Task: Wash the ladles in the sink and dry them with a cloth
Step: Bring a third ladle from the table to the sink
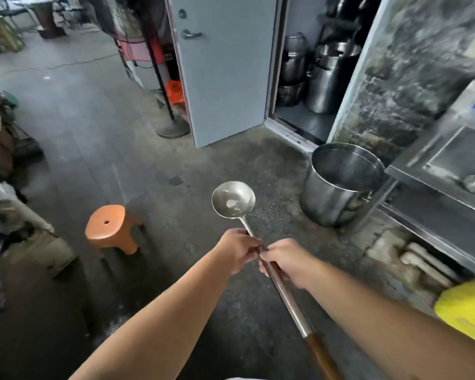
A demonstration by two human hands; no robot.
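Presently, item one: my left hand, fingers curled round the metal shaft of the ladle just below the bowl. Item two: my right hand, gripping the same shaft directly behind the left, the two hands nearly touching. I judge the doubled grip steadies a long, bowl-heavy tool. Item three: the ladle itself, bowl up and level over the concrete floor, a pale smear inside; a brown wooden grip at its near end. Not at the sink, no cloth in view, so I take washing as not yet begun. Item four: steel pot, on the floor ahead right, beside a steel counter. Item five: orange stool, left. Item six: grey door, ajar, stacked pots behind it.
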